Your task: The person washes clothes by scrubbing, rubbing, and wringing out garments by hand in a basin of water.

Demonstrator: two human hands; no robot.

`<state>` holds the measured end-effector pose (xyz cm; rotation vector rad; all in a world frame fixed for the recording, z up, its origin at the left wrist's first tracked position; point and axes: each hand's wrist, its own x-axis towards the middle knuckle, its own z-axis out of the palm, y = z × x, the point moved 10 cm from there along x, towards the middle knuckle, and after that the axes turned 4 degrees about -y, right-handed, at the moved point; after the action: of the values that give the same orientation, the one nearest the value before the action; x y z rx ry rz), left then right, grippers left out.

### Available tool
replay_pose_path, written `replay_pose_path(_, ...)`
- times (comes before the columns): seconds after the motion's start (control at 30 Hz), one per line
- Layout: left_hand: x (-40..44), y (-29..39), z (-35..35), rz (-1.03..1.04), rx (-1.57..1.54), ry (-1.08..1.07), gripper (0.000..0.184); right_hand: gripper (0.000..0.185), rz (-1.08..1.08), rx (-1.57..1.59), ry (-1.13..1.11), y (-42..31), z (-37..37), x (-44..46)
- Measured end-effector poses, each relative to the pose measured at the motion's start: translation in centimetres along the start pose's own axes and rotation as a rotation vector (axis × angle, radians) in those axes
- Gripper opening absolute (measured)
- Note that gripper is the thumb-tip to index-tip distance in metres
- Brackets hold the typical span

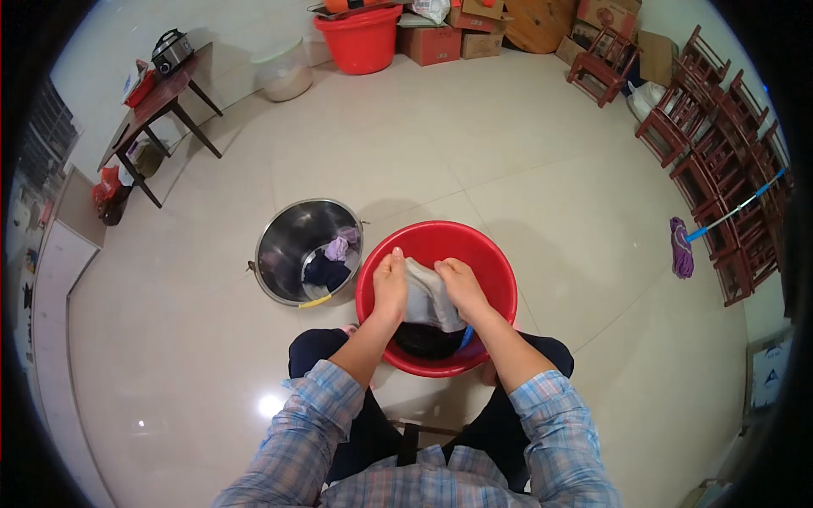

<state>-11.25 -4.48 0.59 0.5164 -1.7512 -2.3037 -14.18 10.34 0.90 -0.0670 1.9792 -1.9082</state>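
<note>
A light grey cloth (428, 296) hangs between my two hands above the red basin (440, 233). My left hand (390, 285) is closed on its left edge, and my right hand (461, 288) grips the upper right edge. Below the cloth, dark fabric (430, 340) and a bit of blue lie in the basin; the cloth and my hands hide part of the inside. Left of the basin stands a metal bucket (284, 241) with a yellow grip on its handle. Inside it are a dark blue cloth (326, 271) and a light purple cloth (337, 247).
A mop (682, 247) leans at the right beside stacked wooden chairs (711, 186). At the back are a large red tub (359, 42), a translucent bin (284, 74) and cardboard boxes (430, 46). A dark table (174, 93) carries a cooker (172, 52) at the left.
</note>
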Motion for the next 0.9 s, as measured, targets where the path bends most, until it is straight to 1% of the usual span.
replay_pose_path(0.03, -0.1, 0.3, 0.0, 0.0, -0.002, 0.001, 0.033, 0.023, 0.001, -0.002, -0.001, -0.3, 0.0, -0.5)
replay_pose_path(0.1, -0.1, 1.1, -0.3, 0.039, -0.056, 0.035, 0.033, 0.016, 0.084, 0.169, -0.031, 0.6, 0.5, -1.4)
replay_pose_path(0.13, -0.2, 1.3, 0.0, 0.02, -0.099, 0.003, 0.034, 0.02, 0.117, 0.239, -0.047, 1.7, 0.7, -1.3)
replay_pose_path(0.17, -0.3, 1.6, -0.1, 0.019, -0.097, -0.001, 0.034, 0.02, 0.116, 0.241, -0.043, 2.0, 0.8, -1.4)
replay_pose_path(0.23, -0.5, 1.7, 1.6, -0.041, -0.168, -0.174, 0.035, 0.035, -0.055, -0.156, 0.0, -0.2, 0.3, -2.0)
replay_pose_path(0.27, -0.6, 1.9, 1.6, -0.043, -0.165, -0.18, 0.035, 0.05, -0.008, -0.148, -0.065, 0.1, 0.6, -1.9)
replay_pose_path(0.3, -0.8, 2.5, 2.4, -0.018, -0.171, -0.256, 0.036, 0.05, -0.007, -0.143, -0.059, 0.7, 0.4, -1.6)
replay_pose_path(0.33, -0.9, 3.0, 3.1, 0.008, -0.176, -0.333, 0.036, 0.053, -0.071, -0.213, -0.1, 0.9, 0.8, -1.0)
replay_pose_path(0.37, -0.9, 2.9, 3.2, 0.006, -0.173, -0.34, 0.036, 0.057, -0.135, -0.284, -0.14, 1.0, 1.2, -0.7)
replay_pose_path(0.4, -0.9, 3.3, 3.4, 0.035, -0.175, -0.36, 0.036, 0.046, -0.088, -0.288, -0.126, 0.9, 1.1, -0.9)
replay_pose_path(0.43, -0.9, 3.6, 3.5, 0.065, -0.178, -0.378, 0.036, 0.046, -0.087, -0.283, -0.12, 0.2, 0.9, -1.2)
replay_pose_path(0.5, -0.9, 3.7, 3.3, 0.046, -0.179, -0.399, 0.037, 0.03, 0.001, -0.367, -0.2, -0.4, 1.4, -1.5)
replay_pose_path(0.53, -0.9, 3.8, 3.4, 0.048, -0.209, -0.411, 0.037, 0.03, 0.0, -0.365, -0.201, -0.6, 1.4, -1.6)
replay_pose_path(0.6, -0.9, 3.9, 3.3, 0.049, -0.24, -0.424, 0.037, 0.017, -0.143, -0.563, -0.028, -2.6, 0.1, -1.8)
replay_pose_path(0.63, -0.8, 3.9, 3.2, 0.049, -0.256, -0.416, 0.037, 0.017, -0.142, -0.562, -0.027, -2.5, -0.1, -1.7)
replay_pose_path(0.7, -0.7, 3.8, 3.3, 0.049, -0.272, -0.408, 0.037, 0.012, -0.61, -0.846, 0.241, -6.7, -0.9, -3.3)
replay_pose_path(0.73, -0.5, 4.1, 2.7, 0.09, -0.261, -0.34, 0.037, 0.01, -0.725, -0.756, 0.256, -7.7, -1.3, -3.4)
replay_pose_path(0.77, -0.3, 4.4, 2.2, 0.13, -0.25, -0.272, 0.037, 0.01, -0.725, -0.756, 0.256, -7.8, -1.8, -3.1)
replay_pose_path(0.83, -0.4, 4.0, 2.2, 0.107, -0.208, -0.241, 0.037, 0.01, -0.3, -0.057, -0.175, -4.6, -1.1, -0.7)
replay_pose_path(0.87, -0.4, 3.6, 1.9, 0.081, -0.163, -0.213, 0.036, 0.012, -0.265, 0.02, -0.223, -4.0, -0.8, -0.6)
replay_pose_path(0.9, -0.3, 3.4, 1.6, 0.08, -0.164, -0.211, 0.036, 0.012, -0.263, 0.019, -0.224, -4.3, -0.7, -0.7)
